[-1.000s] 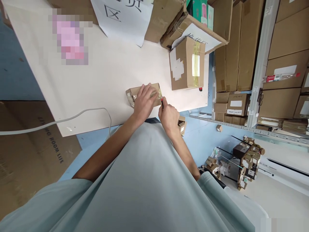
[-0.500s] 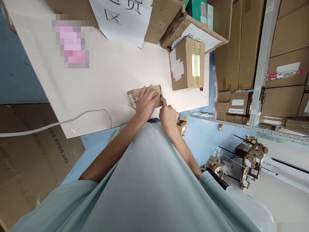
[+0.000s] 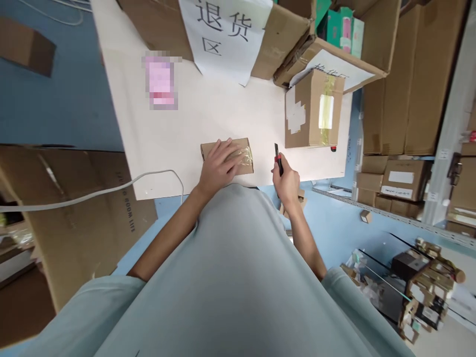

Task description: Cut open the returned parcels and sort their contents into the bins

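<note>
A small cardboard box (image 3: 245,169) with clear, shiny tape over its right part lies near the front edge of the white table. My left hand (image 3: 220,166) rests on top of it, its fingers stretched out and lying flat over the left and middle of the box. To the right, apart from the box, my right hand (image 3: 287,182) is wrapped round a red and black utility knife (image 3: 278,161). The blade points up and away from me. Part of the knife's handle is hidden in the fist.
A larger taped carton (image 3: 297,116) stands at the back right. Behind it is an open box (image 3: 372,59) holding green packs. A paper sign (image 3: 226,54) hangs at the back. A pink blurred item (image 3: 161,82) lies at the left. A white cable (image 3: 111,188) crosses the table's front left corner.
My right hand has drawn the knife away from the box's right end and out to the right. The left hand stays on the box. The view has shifted left.
</note>
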Motion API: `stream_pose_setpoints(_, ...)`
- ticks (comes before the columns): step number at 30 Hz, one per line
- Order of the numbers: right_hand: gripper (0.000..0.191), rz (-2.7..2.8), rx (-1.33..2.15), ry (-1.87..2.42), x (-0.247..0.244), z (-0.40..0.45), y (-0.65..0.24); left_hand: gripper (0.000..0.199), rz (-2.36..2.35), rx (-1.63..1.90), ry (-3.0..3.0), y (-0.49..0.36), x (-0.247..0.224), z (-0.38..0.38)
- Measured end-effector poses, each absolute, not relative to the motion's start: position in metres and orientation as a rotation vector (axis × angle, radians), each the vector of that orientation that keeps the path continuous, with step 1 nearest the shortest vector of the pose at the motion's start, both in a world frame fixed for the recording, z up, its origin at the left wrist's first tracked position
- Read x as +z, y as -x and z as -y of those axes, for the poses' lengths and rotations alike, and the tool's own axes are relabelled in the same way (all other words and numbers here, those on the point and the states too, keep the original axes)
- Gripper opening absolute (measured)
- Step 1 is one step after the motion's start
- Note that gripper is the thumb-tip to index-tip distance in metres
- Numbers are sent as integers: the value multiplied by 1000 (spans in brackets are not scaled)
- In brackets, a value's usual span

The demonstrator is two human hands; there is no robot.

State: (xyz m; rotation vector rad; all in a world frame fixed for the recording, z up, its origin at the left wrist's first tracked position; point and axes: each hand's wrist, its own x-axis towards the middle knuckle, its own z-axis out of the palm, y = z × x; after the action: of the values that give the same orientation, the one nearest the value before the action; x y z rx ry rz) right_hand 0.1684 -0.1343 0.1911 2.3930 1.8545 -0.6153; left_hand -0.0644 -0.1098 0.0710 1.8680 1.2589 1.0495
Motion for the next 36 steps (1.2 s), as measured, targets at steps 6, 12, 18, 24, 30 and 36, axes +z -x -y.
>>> stream_pose_setpoints(6, 40, -1866, -1287, -2376, 94, 92, -182, 25, -1637, 1058, -1847, 104, 68, 144)
stream_pose_setpoints(12, 43, -1549, -1826, -2347, 45, 89, -162, 29, -1916, 1094, -1760, 105, 74, 167)
stream_pose_setpoints(18, 40, -1555, -1934, -2406, 57, 87, -188, 44, -1982, 1031, -1507, 88, 98, 171)
stream_pose_setpoints(24, 47, -1758, -1590, -2436, 97, 89, -236, 69, -1819, 952, -1190, 51, 82, 162)
stream_pose_setpoints(30, 47, -1818, -1151, -2287, 125, 87, -252, 45, -1743, 953, -1171, 34, 54, 150)
stream_pose_setpoints(36, 46, -2229, -724, -1706, 167, 79, -226, 39, -1679, 993, -1045, 37, 39, 147)
